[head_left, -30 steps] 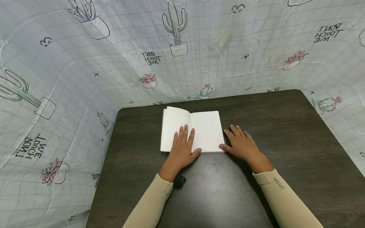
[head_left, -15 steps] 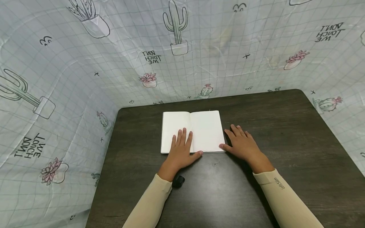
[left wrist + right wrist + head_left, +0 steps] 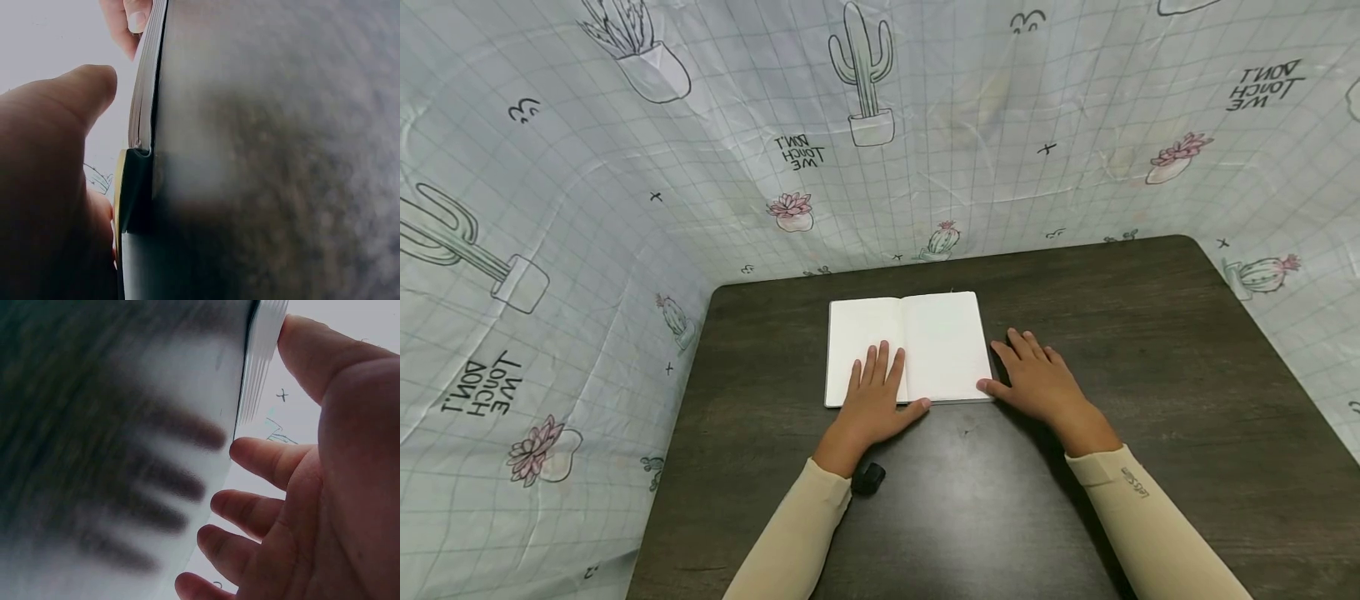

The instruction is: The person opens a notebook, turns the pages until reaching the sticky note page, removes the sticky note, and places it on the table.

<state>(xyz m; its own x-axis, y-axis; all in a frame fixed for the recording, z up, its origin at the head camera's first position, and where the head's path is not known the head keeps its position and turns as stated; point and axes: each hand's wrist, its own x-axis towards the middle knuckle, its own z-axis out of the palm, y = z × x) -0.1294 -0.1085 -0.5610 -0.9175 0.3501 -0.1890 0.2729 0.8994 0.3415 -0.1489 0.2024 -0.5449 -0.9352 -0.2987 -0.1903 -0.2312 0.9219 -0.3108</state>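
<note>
A notebook (image 3: 943, 346) with blank white pages lies spread flat on the dark table. My left hand (image 3: 874, 404) rests palm down on the lower part of its left page, fingers straight, thumb reaching past the fold along the near edge. At the notebook's right side is my right hand (image 3: 1037, 379), fingers extended on the table and thumb on the page's lower right corner. In the left wrist view the page edges (image 3: 147, 81) show beside the thumb. The right wrist view has the thumb (image 3: 325, 350) on top of the stacked pages (image 3: 265, 356).
A small black device (image 3: 868, 479) is at the left wrist, close over the table. The dark wooden table (image 3: 1150, 350) has rounded far corners. A white grid-patterned cloth (image 3: 970, 150) with cactus drawings hangs around its back and sides.
The left page, raised at its far edge a second ago, has settled flat. My left hand has slid slightly toward the near edge. The right hand has stayed in place.
</note>
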